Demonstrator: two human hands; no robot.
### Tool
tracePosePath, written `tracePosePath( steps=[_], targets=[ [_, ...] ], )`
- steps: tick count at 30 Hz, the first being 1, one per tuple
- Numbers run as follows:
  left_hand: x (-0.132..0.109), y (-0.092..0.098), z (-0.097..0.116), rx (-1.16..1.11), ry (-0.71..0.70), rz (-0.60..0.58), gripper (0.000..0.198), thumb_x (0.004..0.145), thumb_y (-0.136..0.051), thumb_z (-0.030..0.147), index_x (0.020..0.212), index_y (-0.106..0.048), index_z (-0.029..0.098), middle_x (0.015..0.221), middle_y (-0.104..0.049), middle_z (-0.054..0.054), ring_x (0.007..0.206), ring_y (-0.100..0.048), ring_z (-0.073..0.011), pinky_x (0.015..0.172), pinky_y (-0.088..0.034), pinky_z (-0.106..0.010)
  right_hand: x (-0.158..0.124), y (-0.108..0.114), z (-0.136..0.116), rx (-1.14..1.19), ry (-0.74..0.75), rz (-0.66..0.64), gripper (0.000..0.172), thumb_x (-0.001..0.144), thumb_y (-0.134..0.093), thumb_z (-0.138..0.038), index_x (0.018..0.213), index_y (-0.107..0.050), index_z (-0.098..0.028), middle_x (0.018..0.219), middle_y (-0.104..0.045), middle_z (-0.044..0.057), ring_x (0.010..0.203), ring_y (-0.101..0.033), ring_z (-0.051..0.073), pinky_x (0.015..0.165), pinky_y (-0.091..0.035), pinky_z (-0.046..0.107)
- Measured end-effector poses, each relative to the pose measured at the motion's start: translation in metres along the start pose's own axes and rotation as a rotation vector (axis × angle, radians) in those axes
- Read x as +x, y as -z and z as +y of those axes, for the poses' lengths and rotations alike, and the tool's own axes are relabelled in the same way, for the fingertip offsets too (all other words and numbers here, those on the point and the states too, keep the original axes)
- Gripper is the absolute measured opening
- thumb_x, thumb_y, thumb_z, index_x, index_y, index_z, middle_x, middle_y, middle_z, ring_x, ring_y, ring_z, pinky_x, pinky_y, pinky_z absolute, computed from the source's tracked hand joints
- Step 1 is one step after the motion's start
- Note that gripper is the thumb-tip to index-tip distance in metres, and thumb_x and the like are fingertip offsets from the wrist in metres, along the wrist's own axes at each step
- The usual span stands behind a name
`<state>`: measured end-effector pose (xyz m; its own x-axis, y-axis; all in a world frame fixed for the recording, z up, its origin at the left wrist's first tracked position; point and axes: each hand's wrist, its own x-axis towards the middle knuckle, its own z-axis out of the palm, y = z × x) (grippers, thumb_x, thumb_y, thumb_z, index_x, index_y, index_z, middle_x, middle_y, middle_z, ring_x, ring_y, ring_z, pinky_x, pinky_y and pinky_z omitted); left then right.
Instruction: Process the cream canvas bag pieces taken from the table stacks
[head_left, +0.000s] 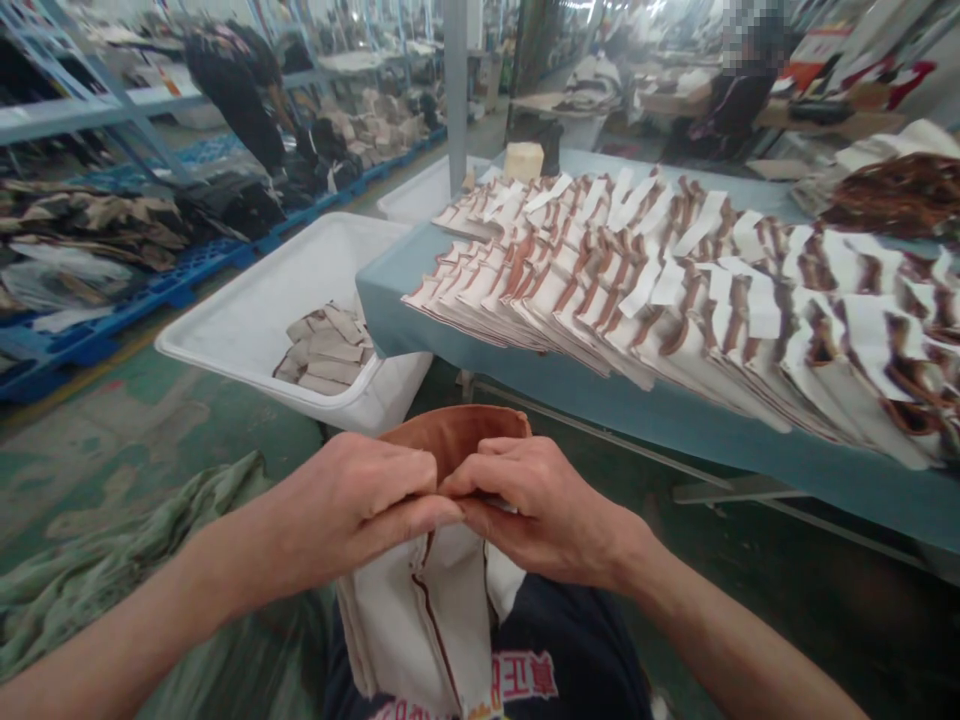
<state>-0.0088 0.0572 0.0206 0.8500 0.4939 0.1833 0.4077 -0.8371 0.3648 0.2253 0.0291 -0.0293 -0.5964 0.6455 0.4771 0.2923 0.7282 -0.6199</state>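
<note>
Close to my body, both hands grip a sewn off-white piece with a brown top band (420, 625), possibly a boot shaft turned inside out. Fingers and thumb of my left hand (379, 505) pinch the band near its middle. From the other side my right hand (529, 505) pinches the same band, its thumb almost touching my left thumb. Brown band material (461, 430) curves up behind the knuckles. Below, the off-white body hangs over my dark printed clothing, a dark brown seam running down it. The pinched edge itself is hidden by my fingers.
A blue-covered table (480, 350) bears overlapping rows of similar pieces (600, 300) with white paper strips. Beside it stands a white bin (217, 325) holding several off-white pieces. Green cloth (187, 540) lies at left. One person bends near blue pallets; another is behind the table.
</note>
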Motion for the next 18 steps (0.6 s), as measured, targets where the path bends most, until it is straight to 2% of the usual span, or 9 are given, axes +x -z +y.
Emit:
tracePosePath(
  steps=[4, 7, 9, 12, 14, 15, 18],
  targets=[
    [-0.007, -0.006, 0.005, 0.104, -0.026, 0.010, 0.053, 0.121, -0.033, 0.032, 0.072, -0.051, 0.022, 0.062, -0.057, 0.005, 0.053, -0.052, -0.0123, 0.055, -0.032, -0.032, -0.009, 0.004, -0.008, -0.029, -0.029, -0.101, 0.025, 0.113, -0.051, -0.018, 0.105, -0.074, -0.017, 0.082, -0.077, 0.005, 0.071, -0.068, 0.018, 0.066, -0.044, 0.031],
    [-0.013, -0.011, 0.011, 0.167, 0.023, 0.056, 0.045, 0.117, -0.038, 0.025, 0.074, -0.051, 0.023, 0.064, -0.060, 0.003, 0.055, -0.052, -0.0151, 0.055, -0.030, -0.035, -0.016, 0.002, -0.002, -0.008, -0.051, -0.075, 0.029, 0.115, -0.049, -0.022, 0.102, -0.074, -0.018, 0.079, -0.076, 0.004, 0.066, -0.065, 0.016, 0.063, -0.041, 0.030],
    [-0.012, -0.013, 0.018, 0.014, 0.126, 0.042, 0.038, 0.110, -0.045, 0.018, 0.072, -0.046, 0.024, 0.063, -0.057, 0.005, 0.056, -0.049, -0.0138, 0.055, -0.029, -0.033, -0.018, -0.002, 0.008, 0.121, -0.087, -0.070, 0.032, 0.116, -0.051, -0.031, 0.096, -0.073, -0.018, 0.079, -0.075, 0.003, 0.065, -0.063, 0.014, 0.064, -0.042, 0.028],
    [-0.004, -0.018, 0.033, -0.451, 0.303, -0.048, 0.034, 0.095, -0.052, 0.014, 0.065, -0.037, 0.022, 0.058, -0.047, 0.007, 0.053, -0.044, -0.0101, 0.054, -0.028, -0.029, -0.016, -0.009, 0.025, 0.497, -0.214, -0.146, 0.049, 0.113, -0.057, -0.054, 0.080, -0.065, -0.018, 0.068, -0.062, -0.003, 0.057, -0.049, 0.010, 0.055, -0.036, 0.022],
    [0.002, -0.024, 0.039, -0.727, 0.403, -0.034, 0.038, 0.094, -0.054, 0.023, 0.062, -0.035, 0.022, 0.056, -0.045, 0.006, 0.052, -0.041, -0.0101, 0.054, -0.028, -0.028, -0.013, -0.015, 0.033, 0.710, -0.301, -0.167, 0.060, 0.106, -0.061, -0.068, 0.073, -0.058, -0.019, 0.062, -0.049, -0.006, 0.053, -0.038, 0.008, 0.050, -0.029, 0.021],
    [0.004, -0.028, 0.040, -0.819, 0.441, 0.010, 0.041, 0.097, -0.054, 0.032, 0.061, -0.035, 0.023, 0.056, -0.045, 0.005, 0.054, -0.041, -0.0110, 0.055, -0.029, -0.029, -0.011, -0.017, 0.035, 0.773, -0.331, -0.157, 0.063, 0.103, -0.063, -0.072, 0.071, -0.056, -0.019, 0.060, -0.046, -0.007, 0.053, -0.035, 0.007, 0.049, -0.028, 0.021],
    [0.003, -0.044, 0.031, -0.916, 0.485, 0.161, 0.061, 0.103, -0.048, 0.067, 0.062, -0.040, 0.023, 0.060, -0.045, 0.003, 0.059, -0.041, -0.0144, 0.058, -0.030, -0.031, -0.006, -0.022, 0.041, 0.828, -0.372, -0.110, 0.066, 0.097, -0.069, -0.077, 0.069, -0.056, -0.019, 0.059, -0.044, -0.008, 0.051, -0.033, 0.007, 0.049, -0.029, 0.021]
  ],
)
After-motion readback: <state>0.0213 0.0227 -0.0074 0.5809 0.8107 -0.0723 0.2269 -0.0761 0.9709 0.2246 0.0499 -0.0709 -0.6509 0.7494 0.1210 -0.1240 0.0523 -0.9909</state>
